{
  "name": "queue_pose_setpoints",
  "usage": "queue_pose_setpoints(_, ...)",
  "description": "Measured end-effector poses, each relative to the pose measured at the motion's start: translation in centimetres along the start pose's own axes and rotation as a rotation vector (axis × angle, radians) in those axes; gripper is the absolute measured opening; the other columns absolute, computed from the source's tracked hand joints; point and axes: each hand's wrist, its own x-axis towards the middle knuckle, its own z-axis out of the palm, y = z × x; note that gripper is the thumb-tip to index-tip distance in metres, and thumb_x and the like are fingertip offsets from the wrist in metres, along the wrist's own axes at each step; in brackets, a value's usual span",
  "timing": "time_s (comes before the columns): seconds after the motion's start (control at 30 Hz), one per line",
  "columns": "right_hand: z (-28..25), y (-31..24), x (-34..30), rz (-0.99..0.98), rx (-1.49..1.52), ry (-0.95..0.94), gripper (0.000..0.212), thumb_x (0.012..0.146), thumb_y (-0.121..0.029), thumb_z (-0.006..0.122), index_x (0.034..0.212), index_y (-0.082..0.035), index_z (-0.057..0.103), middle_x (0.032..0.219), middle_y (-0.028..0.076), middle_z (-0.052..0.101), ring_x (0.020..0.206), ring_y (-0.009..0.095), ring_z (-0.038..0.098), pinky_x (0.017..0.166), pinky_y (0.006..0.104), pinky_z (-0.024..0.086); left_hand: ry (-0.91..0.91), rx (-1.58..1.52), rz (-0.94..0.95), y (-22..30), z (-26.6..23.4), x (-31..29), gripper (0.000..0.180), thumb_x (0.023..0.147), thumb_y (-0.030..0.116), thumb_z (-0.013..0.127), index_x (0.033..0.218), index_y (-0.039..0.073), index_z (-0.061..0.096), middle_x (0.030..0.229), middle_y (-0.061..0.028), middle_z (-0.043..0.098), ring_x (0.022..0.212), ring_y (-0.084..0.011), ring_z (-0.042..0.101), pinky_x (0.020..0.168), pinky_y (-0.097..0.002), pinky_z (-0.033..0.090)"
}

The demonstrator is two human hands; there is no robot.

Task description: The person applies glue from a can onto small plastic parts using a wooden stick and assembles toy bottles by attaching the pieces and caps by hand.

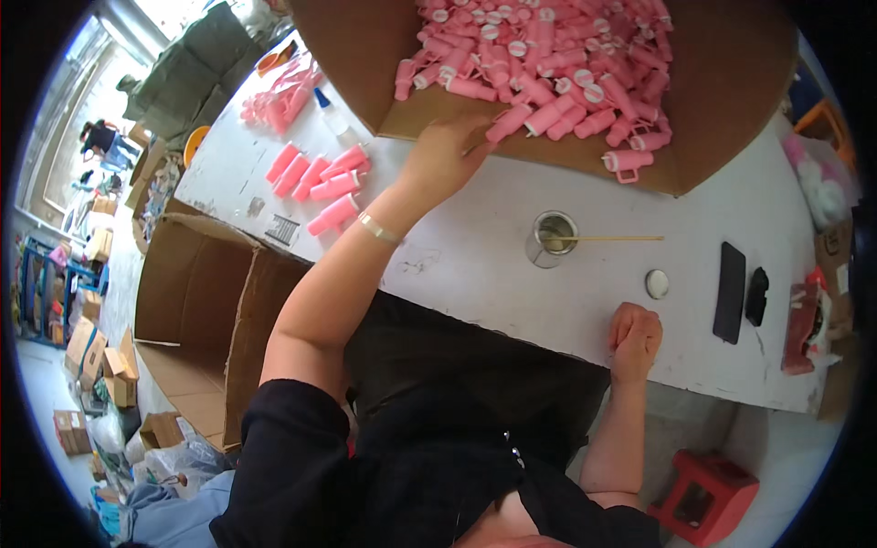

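Note:
My left hand (446, 163) reaches across the table to the front edge of an open cardboard box. Its fingers are closed at the end of a small pink tumbler (510, 122); the fingertips are partly hidden. Behind it lies a heap of similar pink tumblers (539, 64) with handles, some showing white lids. My right hand (635, 340) rests curled in a loose fist at the table's near edge, and nothing shows in it. Left of my left forearm, several pink tumblers (315, 178) lie grouped on the table.
An open tin (554, 239) with a thin stick across it stands mid-table, near a round lid (657, 284). A dark phone-like slab (729, 292) lies at the right. A blue-capped bottle (333, 117) and pink pieces (283, 100) are far left. An empty carton (196, 310) stands beside the table.

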Motion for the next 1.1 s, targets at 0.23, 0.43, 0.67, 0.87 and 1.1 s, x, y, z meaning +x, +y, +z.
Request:
queue_pose_setpoints(0.23,2.7,-2.9,1.1,0.224,-0.162,0.151,0.015,0.097,-0.014,0.055,0.090,-0.001,0.058,0.064,0.002,0.055,0.055,0.006,0.047,0.051,0.0217,0.040,-0.157,0.245,-0.115,-3.1,6.1,5.3,0.047,0.078,0.024,0.071,0.119,0.004,0.060,0.107,-0.0203,0.064,0.098,-0.0405,0.060,0.087,-0.0456,0.047)
queue_pose_setpoints(0.43,1.8,-2.5,0.2,0.234,-0.121,0.168,0.026,0.098,-0.016,0.053,0.076,-0.002,0.051,0.055,0.001,0.051,0.047,0.006,0.044,0.041,0.0228,0.034,-0.184,-0.290,-0.296,-2.4,1.4,0.7,0.051,0.086,0.017,0.066,0.132,0.000,0.049,0.108,-0.0119,0.062,0.094,-0.0212,0.063,0.083,-0.0334,0.050)
queue_pose_setpoints(0.67,0.7,-0.8,-0.8,-0.086,-0.078,-0.054,0.037,0.098,-0.020,0.050,0.065,-0.003,0.046,0.055,0.003,0.048,0.049,0.008,0.045,0.042,0.0229,0.032,-0.351,-1.181,-0.552,8.2,-4.3,-10.0,0.056,0.087,0.009,0.063,0.135,-0.003,0.039,0.116,-0.0108,0.053,0.090,-0.0187,0.060,0.072,-0.0286,0.047)
queue_pose_setpoints(0.87,6.5,-5.6,-0.9,0.049,-0.045,-0.052,0.007,0.088,-0.004,0.062,0.093,0.000,0.060,0.078,0.005,0.059,0.068,0.009,0.054,0.060,0.0221,0.044,-0.358,-1.173,-0.409,11.4,-2.2,-14.1,0.046,0.087,0.009,0.063,0.128,0.002,0.043,0.120,-0.0123,0.048,0.097,-0.0212,0.053,0.084,-0.0303,0.044)
queue_pose_setpoints(1.1,8.4,-8.5,0.1,-0.261,-0.378,-0.330,0.036,0.077,-0.004,0.075,0.111,-0.004,0.063,0.095,0.009,0.061,0.070,0.015,0.058,0.062,0.0262,0.049,-0.205,-0.454,-0.026,12.6,-2.0,-14.1,0.053,0.078,0.004,0.071,0.124,0.004,0.047,0.128,-0.0202,0.048,0.110,-0.0364,0.054,0.092,-0.0390,0.045)
